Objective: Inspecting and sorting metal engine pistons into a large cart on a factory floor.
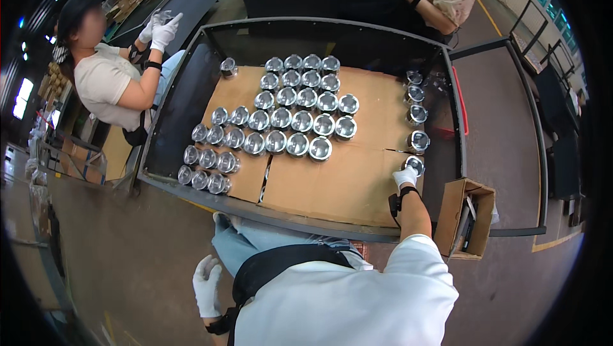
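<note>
At the left, a block of metal cups (281,118) stands in rows from the cart's (306,222) near left corner toward its far edge; one lone cup (228,67) sits by the far left corner. Your left hand (207,285) hangs outside the near edge, fingers loosely parted. Open cardboard (357,180) spans from the block toward the right edge. There, your right hand (405,177) touches the nearest cup (415,165) of a column; you cannot tell whether the fingers close around it. A small box (450,212) stands by the near right corner.
</note>
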`<state>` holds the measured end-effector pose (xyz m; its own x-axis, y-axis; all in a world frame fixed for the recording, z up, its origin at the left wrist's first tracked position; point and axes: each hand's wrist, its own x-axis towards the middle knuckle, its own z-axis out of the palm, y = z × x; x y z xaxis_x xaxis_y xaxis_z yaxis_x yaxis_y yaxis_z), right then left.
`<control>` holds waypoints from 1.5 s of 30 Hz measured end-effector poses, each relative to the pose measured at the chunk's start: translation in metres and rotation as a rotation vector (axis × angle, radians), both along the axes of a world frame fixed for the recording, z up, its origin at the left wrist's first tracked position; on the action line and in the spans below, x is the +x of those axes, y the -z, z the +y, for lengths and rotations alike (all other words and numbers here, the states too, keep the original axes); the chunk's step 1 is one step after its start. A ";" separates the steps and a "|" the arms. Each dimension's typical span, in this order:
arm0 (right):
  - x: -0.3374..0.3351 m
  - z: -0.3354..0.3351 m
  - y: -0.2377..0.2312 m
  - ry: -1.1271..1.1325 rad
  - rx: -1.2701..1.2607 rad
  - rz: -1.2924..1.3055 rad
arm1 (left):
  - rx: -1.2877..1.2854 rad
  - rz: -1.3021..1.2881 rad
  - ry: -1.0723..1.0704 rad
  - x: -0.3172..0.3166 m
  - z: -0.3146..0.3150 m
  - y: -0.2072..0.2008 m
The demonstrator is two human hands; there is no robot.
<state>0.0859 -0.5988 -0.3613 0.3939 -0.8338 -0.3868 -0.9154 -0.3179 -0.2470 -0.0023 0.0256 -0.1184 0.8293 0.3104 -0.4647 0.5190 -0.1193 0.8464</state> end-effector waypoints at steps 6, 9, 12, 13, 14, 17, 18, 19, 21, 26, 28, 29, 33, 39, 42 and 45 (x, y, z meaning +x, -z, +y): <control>0.036 0.055 -0.007 -0.169 -0.383 -0.386 | -0.060 -0.021 0.031 -0.009 -0.008 0.011; 0.071 0.098 -0.029 -0.679 -0.308 -0.553 | -0.071 -0.018 -0.002 -0.021 -0.009 0.007; 0.109 0.162 -0.060 -1.071 -0.042 -0.422 | -0.067 -0.006 -0.058 -0.030 -0.010 0.004; 0.118 0.170 -0.042 -1.173 -0.129 -0.469 | -0.082 -0.017 -0.063 -0.031 -0.011 0.004; 0.130 0.176 -0.028 -1.220 -0.202 -0.302 | -0.096 -0.029 -0.067 -0.033 -0.012 0.003; 0.158 0.180 0.031 -1.221 -0.425 -0.252 | -0.072 -0.019 -0.073 -0.039 -0.020 -0.007; 0.162 0.190 0.017 -1.331 -0.480 -0.154 | -0.070 -0.023 -0.100 -0.047 -0.018 -0.003; 0.163 0.194 0.001 -1.421 -0.543 -0.047 | -0.046 -0.019 -0.097 -0.053 -0.015 0.002; 0.165 0.199 0.003 -1.438 -0.571 -0.031 | -0.029 -0.021 -0.100 -0.064 -0.010 0.010; 0.128 0.200 -0.043 -1.194 -0.154 0.159 | 0.003 0.001 -0.116 -0.064 -0.012 0.017; 0.125 0.168 -0.008 -1.046 0.061 0.039 | 0.038 -0.072 -0.049 -0.055 -0.004 0.032; 0.128 0.160 0.001 -1.056 0.154 -0.023 | 0.087 -0.123 0.024 -0.050 -0.001 0.040; 0.143 0.232 -0.118 -0.633 0.889 -0.673 | 0.263 -0.261 0.193 -0.023 -0.006 0.021; 0.153 0.350 -0.243 -0.171 2.008 -0.613 | -0.206 -0.430 0.280 0.032 -0.029 -0.068; 0.132 0.408 -0.288 -0.314 2.564 -0.188 | -0.364 -0.624 0.281 0.027 -0.034 -0.093; 0.098 0.454 -0.325 -0.294 2.524 -0.050 | -0.370 -0.737 0.304 0.010 -0.033 -0.093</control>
